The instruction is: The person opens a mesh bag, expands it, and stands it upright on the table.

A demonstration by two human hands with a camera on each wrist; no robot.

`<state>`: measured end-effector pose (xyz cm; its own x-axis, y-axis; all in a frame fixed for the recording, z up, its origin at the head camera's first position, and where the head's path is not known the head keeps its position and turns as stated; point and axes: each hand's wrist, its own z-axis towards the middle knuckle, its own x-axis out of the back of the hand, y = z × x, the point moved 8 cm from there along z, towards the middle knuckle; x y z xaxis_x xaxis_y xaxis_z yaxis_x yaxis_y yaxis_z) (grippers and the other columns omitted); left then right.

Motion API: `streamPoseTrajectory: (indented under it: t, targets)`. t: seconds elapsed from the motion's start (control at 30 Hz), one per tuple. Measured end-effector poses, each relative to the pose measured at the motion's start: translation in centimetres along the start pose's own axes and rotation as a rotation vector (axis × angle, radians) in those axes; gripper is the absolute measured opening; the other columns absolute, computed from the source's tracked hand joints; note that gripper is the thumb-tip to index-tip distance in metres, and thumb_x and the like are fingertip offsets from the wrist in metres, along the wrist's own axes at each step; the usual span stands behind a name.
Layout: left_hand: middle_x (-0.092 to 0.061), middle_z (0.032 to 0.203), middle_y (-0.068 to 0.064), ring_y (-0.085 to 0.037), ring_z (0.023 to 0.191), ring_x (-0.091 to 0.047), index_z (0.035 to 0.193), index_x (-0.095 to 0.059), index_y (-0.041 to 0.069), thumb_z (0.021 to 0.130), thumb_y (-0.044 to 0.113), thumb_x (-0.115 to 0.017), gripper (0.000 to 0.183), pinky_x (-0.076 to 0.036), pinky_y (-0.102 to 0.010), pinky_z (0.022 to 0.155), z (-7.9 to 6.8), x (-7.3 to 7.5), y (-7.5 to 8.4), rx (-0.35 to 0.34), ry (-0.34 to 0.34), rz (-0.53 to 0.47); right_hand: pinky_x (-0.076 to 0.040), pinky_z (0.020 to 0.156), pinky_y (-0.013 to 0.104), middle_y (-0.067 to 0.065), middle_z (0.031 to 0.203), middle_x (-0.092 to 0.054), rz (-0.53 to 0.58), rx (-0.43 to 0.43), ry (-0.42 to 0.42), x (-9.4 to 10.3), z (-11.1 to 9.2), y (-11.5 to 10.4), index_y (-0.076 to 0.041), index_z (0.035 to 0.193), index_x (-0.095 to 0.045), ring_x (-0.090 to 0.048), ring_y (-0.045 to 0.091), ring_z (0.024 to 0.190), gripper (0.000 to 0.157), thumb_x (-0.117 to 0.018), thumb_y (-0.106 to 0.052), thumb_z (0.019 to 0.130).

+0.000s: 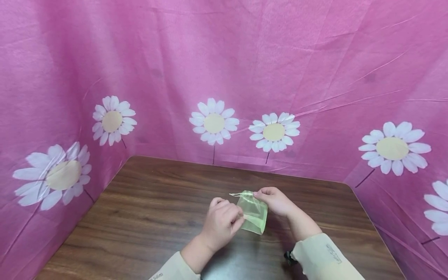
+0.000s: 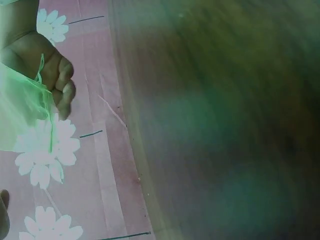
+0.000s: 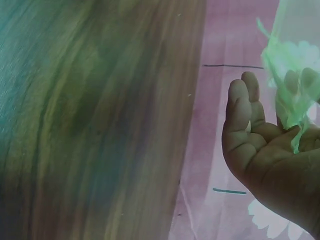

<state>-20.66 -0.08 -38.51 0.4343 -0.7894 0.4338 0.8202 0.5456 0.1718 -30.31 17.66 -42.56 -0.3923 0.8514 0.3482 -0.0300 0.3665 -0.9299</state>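
Note:
A sheer light-green drawstring pouch (image 1: 253, 216) hangs between the two hands, above the wooden table. My right hand (image 1: 278, 202) pinches its gathered top edge at the right corner, thumb toward the camera. At the pouch's left side, my left hand (image 1: 224, 221) has its fingers curled, with thumb and forefinger at the edge. The pale drawstring end (image 1: 235, 194) sticks out leftward from the top. In the right wrist view, the bunched mouth of the pouch (image 3: 287, 95) lies against the fingers of the right hand (image 3: 255, 145). Only a sliver of the left hand (image 2: 4, 217) shows in the left wrist view.
The brown wood-grain table (image 1: 157, 194) spreads under both hands. Behind and beside it hangs a pink cloth (image 1: 224, 50) printed with white daisies, close to the table's far edge. A small black object (image 1: 289, 258) shows at the right sleeve cuff.

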Motion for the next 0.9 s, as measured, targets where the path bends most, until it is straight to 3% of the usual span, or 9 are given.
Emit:
streamPoseTrajectory:
  t: [0.17,0.23,0.27,0.33,0.47,0.63,0.77,0.9]
  targets:
    - [-0.052,0.080,0.011,-0.002,0.070,-0.046,0.103,-0.062,0.013,0.074,0.025,-0.090,0.042,-0.045,-0.033,0.075,-0.6,-0.8,-2.3,0.428,-0.141,-0.096,-0.052,0.061,0.024,-0.001,0.075,-0.063,0.057,0.028,0.034,0.7,-0.6,-1.1,0.021,0.099,-0.060,-0.060,0.007,0.065,0.030,-0.057,-0.008,0.106]
    - [-0.054,0.084,0.010,-0.003,0.073,-0.049,0.104,-0.062,0.013,0.074,0.025,-0.091,0.044,-0.046,-0.032,0.074,-1.0,-0.8,-3.0,0.541,-0.153,-0.117,-0.049,0.056,0.023,-0.001,0.074,-0.063,0.051,0.033,0.070,1.3,-0.9,-1.4,0.020,0.099,-0.060,-0.057,0.006,0.060,0.029,-0.058,-0.008,0.106]
    - [-0.056,0.085,0.009,-0.004,0.074,-0.051,0.104,-0.063,0.013,0.074,0.025,-0.091,0.042,-0.047,-0.031,0.073,-1.1,-0.7,-3.2,0.562,-0.151,-0.118,-0.048,0.054,0.023,-0.001,0.074,-0.063,0.048,0.036,0.090,1.5,-1.0,-1.6,0.019,0.099,-0.060,-0.055,0.006,0.058,0.029,-0.058,-0.009,0.106]
    - [-0.060,0.085,0.008,-0.004,0.074,-0.054,0.101,-0.064,0.014,0.076,0.024,-0.091,0.038,-0.048,-0.028,0.070,-1.3,-0.6,-3.4,0.569,-0.153,-0.120,-0.047,0.054,0.024,0.000,0.073,-0.062,0.033,0.045,0.124,2.0,-1.3,-2.0,0.018,0.097,-0.060,-0.054,0.007,0.058,0.028,-0.059,-0.009,0.105]
    - [-0.065,0.083,0.005,-0.004,0.071,-0.058,0.094,-0.067,0.012,0.076,0.015,-0.089,0.028,-0.051,-0.026,0.065,-1.4,-0.6,-3.4,0.519,-0.138,-0.098,-0.052,0.058,0.027,0.002,0.075,-0.064,0.049,0.072,0.153,2.6,-1.7,-2.7,0.019,0.097,-0.059,-0.060,0.009,0.063,0.028,-0.058,-0.007,0.106]
    - [-0.068,0.075,0.006,-0.004,0.065,-0.060,0.091,-0.071,0.012,0.073,0.007,-0.083,0.022,-0.050,-0.027,0.060,-1.3,-0.1,-3.0,0.424,-0.048,-0.023,-0.053,0.062,0.028,0.001,0.076,-0.065,0.039,0.103,0.169,2.9,-2.4,-3.3,0.018,0.097,-0.061,-0.061,0.009,0.066,0.026,-0.058,-0.006,0.105]
    - [-0.066,0.068,0.009,-0.004,0.058,-0.059,0.086,-0.073,0.014,0.075,0.006,-0.082,0.016,-0.047,-0.029,0.058,-1.1,0.5,-2.5,0.338,0.045,0.015,-0.042,0.047,0.022,0.000,0.072,-0.063,-0.003,0.109,0.177,3.0,-3.1,-3.6,0.014,0.098,-0.065,-0.049,0.006,0.052,0.024,-0.060,-0.008,0.105]
    - [-0.068,0.066,0.009,-0.005,0.055,-0.058,0.080,-0.074,0.016,0.076,0.008,-0.087,0.015,-0.045,-0.029,0.058,-0.8,0.9,-2.2,0.303,0.108,0.009,-0.031,0.038,0.020,-0.001,0.067,-0.059,-0.028,0.126,0.168,3.1,-3.8,-3.9,0.012,0.099,-0.067,-0.037,0.004,0.043,0.021,-0.062,-0.009,0.104]
